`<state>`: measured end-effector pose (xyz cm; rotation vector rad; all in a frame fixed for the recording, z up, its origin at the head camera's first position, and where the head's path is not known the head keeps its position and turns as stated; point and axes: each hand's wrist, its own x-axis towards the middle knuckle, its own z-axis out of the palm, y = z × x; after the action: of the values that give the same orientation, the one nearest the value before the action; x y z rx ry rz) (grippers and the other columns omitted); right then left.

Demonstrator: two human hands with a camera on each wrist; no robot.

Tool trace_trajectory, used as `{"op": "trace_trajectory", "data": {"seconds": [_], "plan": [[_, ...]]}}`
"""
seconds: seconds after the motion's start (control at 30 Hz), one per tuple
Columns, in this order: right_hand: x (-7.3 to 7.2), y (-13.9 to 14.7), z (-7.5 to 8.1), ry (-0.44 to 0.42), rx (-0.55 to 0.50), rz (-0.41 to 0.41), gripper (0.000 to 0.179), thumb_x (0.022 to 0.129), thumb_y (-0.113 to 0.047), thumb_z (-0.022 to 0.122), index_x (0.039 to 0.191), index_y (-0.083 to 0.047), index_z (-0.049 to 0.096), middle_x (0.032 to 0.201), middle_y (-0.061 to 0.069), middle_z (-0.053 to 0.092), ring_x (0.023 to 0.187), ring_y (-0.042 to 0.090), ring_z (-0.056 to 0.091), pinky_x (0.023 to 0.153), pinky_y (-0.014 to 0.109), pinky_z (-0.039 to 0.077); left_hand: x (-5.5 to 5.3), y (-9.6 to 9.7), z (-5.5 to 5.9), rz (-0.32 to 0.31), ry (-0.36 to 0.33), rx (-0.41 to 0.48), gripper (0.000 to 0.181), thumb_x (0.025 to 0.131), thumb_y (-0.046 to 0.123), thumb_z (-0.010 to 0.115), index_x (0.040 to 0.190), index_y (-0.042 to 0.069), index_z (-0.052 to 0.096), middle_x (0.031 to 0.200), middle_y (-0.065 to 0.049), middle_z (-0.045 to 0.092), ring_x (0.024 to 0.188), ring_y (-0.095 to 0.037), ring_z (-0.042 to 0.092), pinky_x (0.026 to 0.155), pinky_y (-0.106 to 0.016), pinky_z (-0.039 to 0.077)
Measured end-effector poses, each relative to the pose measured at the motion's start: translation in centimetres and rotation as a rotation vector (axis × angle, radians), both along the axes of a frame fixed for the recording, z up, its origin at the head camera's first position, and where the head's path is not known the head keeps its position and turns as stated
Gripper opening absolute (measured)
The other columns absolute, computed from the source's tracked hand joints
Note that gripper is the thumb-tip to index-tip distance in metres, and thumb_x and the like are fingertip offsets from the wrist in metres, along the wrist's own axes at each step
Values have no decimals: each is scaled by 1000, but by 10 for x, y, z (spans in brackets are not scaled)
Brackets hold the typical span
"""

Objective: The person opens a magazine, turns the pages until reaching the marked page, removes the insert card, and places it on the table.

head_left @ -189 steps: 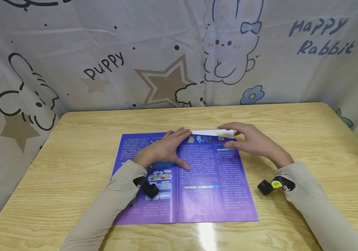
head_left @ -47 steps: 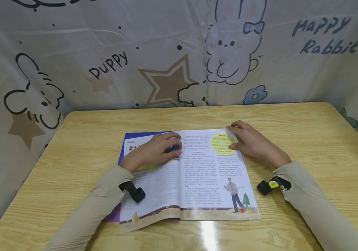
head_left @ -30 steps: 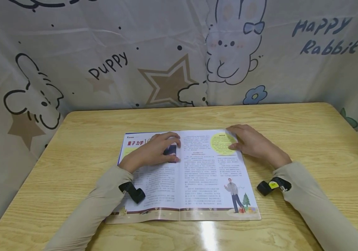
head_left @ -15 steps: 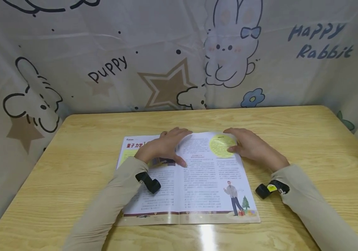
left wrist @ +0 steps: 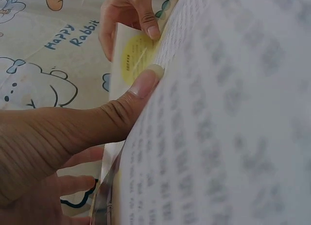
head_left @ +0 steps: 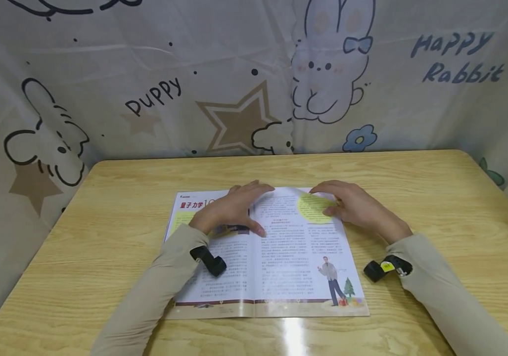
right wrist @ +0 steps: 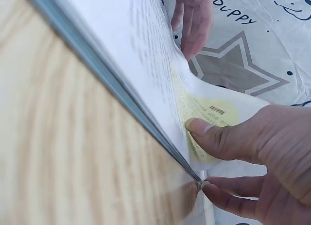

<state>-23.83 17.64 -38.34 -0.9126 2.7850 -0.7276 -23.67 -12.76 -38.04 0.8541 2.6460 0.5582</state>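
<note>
On the pale yellow wood-grain surface (head_left: 80, 237), an open white-paged glossy magazine (head_left: 280, 269) lies in front of the person. At its 4 o'clock is a printed standing figure in grey (head_left: 330, 274). Each wrist carries a small black strapped device (head_left: 212, 263). The left hand (head_left: 232, 208) spreads at 11 o'clock over the gutter, fingers and thumb extended, grasping nothing. At 2 o'clock, beside a yellow printed circle (head_left: 312, 206), the right hand (head_left: 358, 206) holds the bowed page's corner between thumb and fingers. Beyond, toward 12 o'clock, hangs a whitish cartoon-printed cloth (head_left: 218, 49).
</note>
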Motion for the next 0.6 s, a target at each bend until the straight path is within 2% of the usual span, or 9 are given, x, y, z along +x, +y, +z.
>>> {"op": "trace_trajectory", "data": {"seconds": [0.1, 0.27, 0.47, 0.6], "plan": [[0, 0, 0, -4, 4, -17, 57, 86, -2, 71, 138, -8, 50, 142, 14, 48, 134, 36, 40, 107, 53, 33, 1, 0, 1, 2, 20, 10, 105, 66, 46, 86, 151, 16, 32, 156, -5, 29, 147, -26, 14, 116, -50, 13], [-1, 1, -2, -32, -20, -49, 62, 85, -7, 73, 140, -8, 46, 142, 14, 47, 133, 36, 40, 107, 53, 34, 3, 0, 2, 8, 48, 26, 101, 68, 44, 86, 150, 14, 34, 152, -4, 36, 141, -22, 30, 115, -47, 21], [-3, 4, -2, -57, -17, -70, 64, 88, -15, 73, 144, -8, 42, 145, 14, 44, 134, 35, 39, 107, 53, 33, 4, 1, 2, 10, 98, 46, 72, 86, 36, 74, 145, 10, 41, 147, -7, 43, 137, -23, 38, 112, -39, 31], [-4, 8, 3, -46, -28, -82, 61, 91, -22, 69, 144, -8, 42, 145, 15, 44, 130, 36, 44, 102, 52, 40, 3, 1, 1, 10, 117, 55, 63, 91, 34, 68, 143, 9, 44, 145, -8, 46, 136, -23, 40, 111, -38, 32]]}}
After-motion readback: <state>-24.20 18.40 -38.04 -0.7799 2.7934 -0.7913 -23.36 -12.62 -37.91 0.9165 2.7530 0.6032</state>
